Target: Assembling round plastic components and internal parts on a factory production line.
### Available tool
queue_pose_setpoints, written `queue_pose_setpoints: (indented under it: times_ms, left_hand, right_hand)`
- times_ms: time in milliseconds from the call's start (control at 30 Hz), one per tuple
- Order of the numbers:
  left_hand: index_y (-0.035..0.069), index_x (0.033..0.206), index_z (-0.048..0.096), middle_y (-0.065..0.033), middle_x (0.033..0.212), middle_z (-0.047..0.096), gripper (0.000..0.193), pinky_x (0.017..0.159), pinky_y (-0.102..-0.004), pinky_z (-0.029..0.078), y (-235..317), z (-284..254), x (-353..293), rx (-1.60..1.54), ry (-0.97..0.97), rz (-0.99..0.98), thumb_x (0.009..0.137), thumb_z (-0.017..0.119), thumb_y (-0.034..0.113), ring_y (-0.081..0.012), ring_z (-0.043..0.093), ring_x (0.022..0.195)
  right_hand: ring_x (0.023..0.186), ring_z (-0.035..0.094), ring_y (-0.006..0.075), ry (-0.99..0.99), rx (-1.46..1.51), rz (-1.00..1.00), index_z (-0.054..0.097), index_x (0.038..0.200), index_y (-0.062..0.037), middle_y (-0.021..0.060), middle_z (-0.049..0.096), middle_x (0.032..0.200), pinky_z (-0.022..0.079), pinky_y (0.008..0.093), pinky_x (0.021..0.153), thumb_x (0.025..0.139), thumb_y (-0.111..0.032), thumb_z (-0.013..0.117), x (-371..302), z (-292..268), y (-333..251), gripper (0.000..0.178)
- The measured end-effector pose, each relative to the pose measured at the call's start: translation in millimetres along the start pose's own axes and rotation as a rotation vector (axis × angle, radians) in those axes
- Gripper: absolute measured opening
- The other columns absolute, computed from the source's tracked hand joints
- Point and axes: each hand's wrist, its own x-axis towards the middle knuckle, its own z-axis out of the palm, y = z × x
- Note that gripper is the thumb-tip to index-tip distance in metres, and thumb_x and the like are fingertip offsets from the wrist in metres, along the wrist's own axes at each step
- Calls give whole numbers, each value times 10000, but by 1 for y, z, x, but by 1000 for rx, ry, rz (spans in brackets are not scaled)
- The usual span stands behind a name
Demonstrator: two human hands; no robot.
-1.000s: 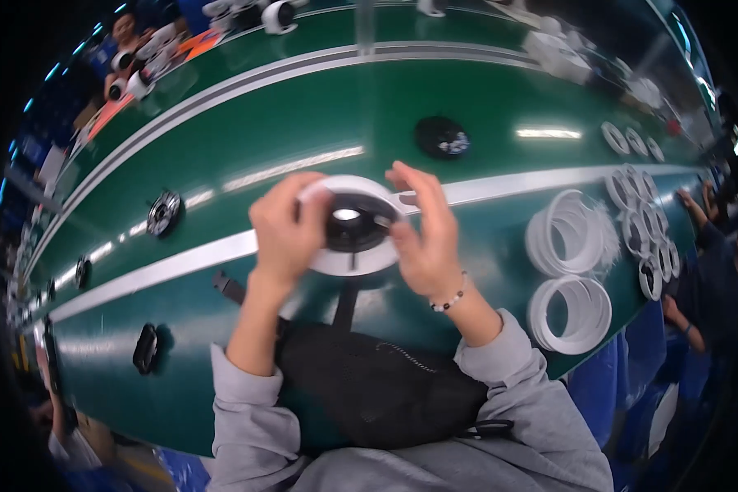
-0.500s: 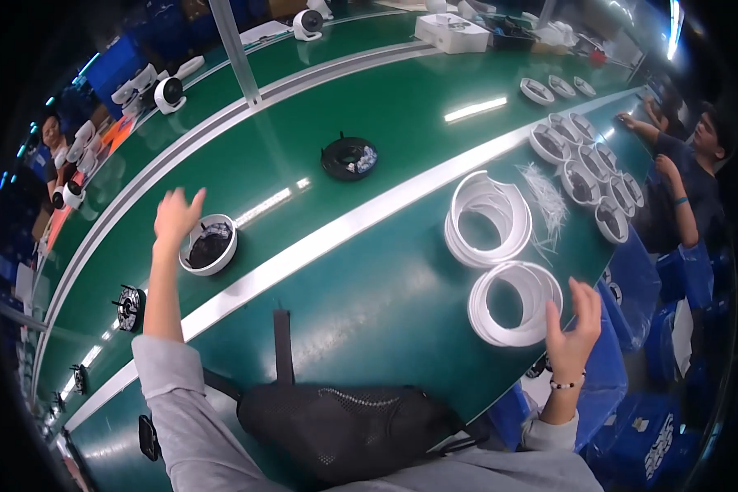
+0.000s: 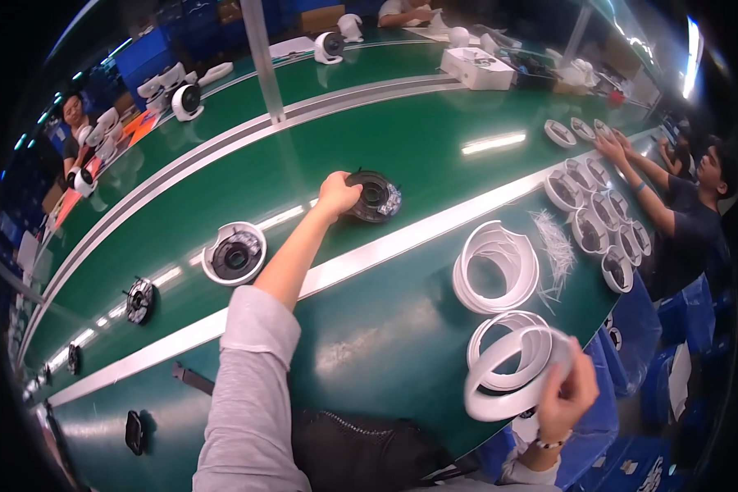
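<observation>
My left hand (image 3: 339, 197) is closed on the edge of a round black part (image 3: 372, 199) with a hole in its middle and a clear bag of small pieces on it, over the green conveyor belt. In my right hand (image 3: 572, 392) is a white plastic ring (image 3: 492, 407), tilted above a short stack of similar rings (image 3: 474, 351). A taller stack of white rings (image 3: 467, 285) stands just beyond. To the left of my left arm, a white round housing (image 3: 259, 246) with a black part inside sits on the belt.
Another black part (image 3: 139, 301) lies farther left on the belt. White strips (image 3: 554, 250) and several filled white housings (image 3: 590, 230) are at the right, near a co-worker (image 3: 687, 209) reaching over the belt. A black bag (image 3: 361, 451) is at the near edge; blue bins (image 3: 631, 303) stand right.
My left hand has moved right from beside the white housing and taken hold of the black part. My right hand now holds a white ring. The co-worker's arms have reached toward the far housings.
</observation>
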Motion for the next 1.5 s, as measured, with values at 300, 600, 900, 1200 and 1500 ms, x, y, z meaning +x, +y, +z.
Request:
queue_pose_setpoints:
  times_ms: [300,600,900,1200,1500]
  left_hand:
    - [-17,1080,368,-95,1029,492,242,866,-264,364,36,-94,-210,-525,225,573,849,431,23,-133,470,961]
    - [-24,1102,348,-111,1042,492,280,848,-262,386,7,-140,-280,-725,365,564,840,442,8,-138,482,967]
    - [-6,1116,343,-120,1083,463,278,823,-274,416,-7,-156,-288,-1206,364,304,856,434,35,-158,483,978]
    - [-17,1100,355,-111,1067,475,273,879,-277,359,-24,-144,-278,-1109,441,385,843,439,24,-150,465,982]
    - [32,1068,384,-92,1060,497,237,820,-308,433,-18,-134,-283,-1363,250,241,838,442,25,-166,506,977]
  right_hand:
    - [949,501,404,-592,159,-295,361,1197,71,277,459,1115,426,386,813,610,67,414,-25,111,-23,590]
    - [1229,164,434,-1025,128,-397,217,1265,78,288,193,1316,169,447,1012,470,-512,761,-21,133,-54,1129]
    - [1208,182,467,-951,-226,-447,195,1271,83,307,168,1311,198,478,992,421,-551,761,-19,127,-72,1203]
    - [1165,272,455,-882,-363,-340,147,1221,184,352,269,1231,222,434,992,483,-559,733,-43,129,-91,1200]
    - [1205,273,346,-505,133,-474,67,1299,87,245,250,1284,240,395,986,505,-401,764,-23,117,-121,1164]
